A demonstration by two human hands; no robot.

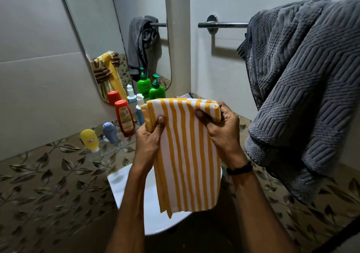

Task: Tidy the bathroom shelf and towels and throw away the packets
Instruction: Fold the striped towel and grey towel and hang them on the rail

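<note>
A folded yellow-and-white striped towel [187,155] hangs in front of me over the white sink [132,190]. My left hand [150,137] grips its upper left edge, thumb on the front. My right hand [222,130] grips the folded upper right corner. A grey ribbed towel [303,81] hangs bunched on the chrome towel rail [222,25] at the right. On the glass shelf [115,145] under the mirror stand a red bottle [124,120], a yellow bottle [90,140], a grey-blue bottle [110,133], a white-and-blue pump bottle [139,106] and a green pump bottle [156,91]. A packet [186,95] peeks out behind the towel.
The mirror [116,34] on the left wall reflects the towels, my hands and the bottles. Leaf-patterned tiles [48,184] cover the lower walls. The corner wall stands close behind the striped towel.
</note>
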